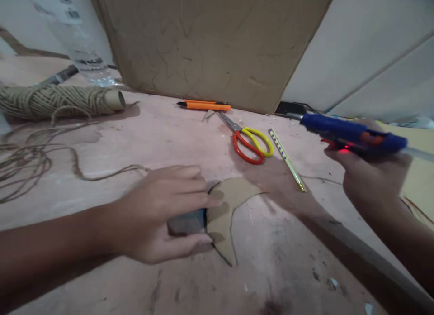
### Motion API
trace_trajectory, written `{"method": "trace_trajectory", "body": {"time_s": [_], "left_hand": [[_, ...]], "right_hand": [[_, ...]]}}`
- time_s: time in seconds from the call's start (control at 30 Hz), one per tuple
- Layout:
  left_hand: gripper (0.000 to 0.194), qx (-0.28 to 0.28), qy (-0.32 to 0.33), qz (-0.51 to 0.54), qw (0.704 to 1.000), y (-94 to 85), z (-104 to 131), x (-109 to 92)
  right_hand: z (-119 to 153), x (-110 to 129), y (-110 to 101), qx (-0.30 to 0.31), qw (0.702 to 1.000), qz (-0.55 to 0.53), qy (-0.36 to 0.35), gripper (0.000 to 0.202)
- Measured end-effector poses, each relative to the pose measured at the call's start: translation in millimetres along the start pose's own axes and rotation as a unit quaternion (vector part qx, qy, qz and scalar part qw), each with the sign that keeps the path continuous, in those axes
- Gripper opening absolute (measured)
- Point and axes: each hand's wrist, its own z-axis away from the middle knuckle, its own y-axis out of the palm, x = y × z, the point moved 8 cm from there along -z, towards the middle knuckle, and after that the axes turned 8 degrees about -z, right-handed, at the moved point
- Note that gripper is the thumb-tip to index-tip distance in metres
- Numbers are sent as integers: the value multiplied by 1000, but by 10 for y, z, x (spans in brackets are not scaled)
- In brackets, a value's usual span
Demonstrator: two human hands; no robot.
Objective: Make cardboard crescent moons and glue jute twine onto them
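Touching a seemingly light, stiff cardboard crescent, best held mid-curve, the left hand lay open, right hand gripping a glue gun.

A white wall with a slanting seam at right — before it, a pinkish, dark-stained table — dim light.

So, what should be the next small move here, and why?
Perhaps bring the blue glue gun over the cardboard crescent: the right hand holds the gun raised, off to one side, while the left hand is at the crescent's edge.
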Motion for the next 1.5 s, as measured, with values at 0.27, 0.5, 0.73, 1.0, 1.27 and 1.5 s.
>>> {"method": "trace_trajectory", "body": {"time_s": [0.27, 0.5, 0.73, 1.0, 1.27, 1.5], "left_hand": [[36, 65, -74, -74, 992, 137, -14, 321], [44, 80, -67, -79, 991, 119, -6, 347], [47, 84, -45, -78, 992, 111, -24, 265], [48, 79, -56, -84, 992, 144, -18, 299], [48, 78, -48, -86, 992, 140, -26, 299], [51, 81, -37, -98, 991, 145, -41, 284]], "right_hand": [[847, 889, 500, 268, 945, -181, -43, 9], [992, 995, 695, 407, 897, -160, -67, 17], [1011, 1042, 742, 441, 876, -185, -58, 20], [1106, 951, 756, 478, 859, -176, -56, 17], [1063, 985, 745, 452, 878, -139, -69, 16], [1069, 997, 716, 458, 876, -126, -77, 17]]}}
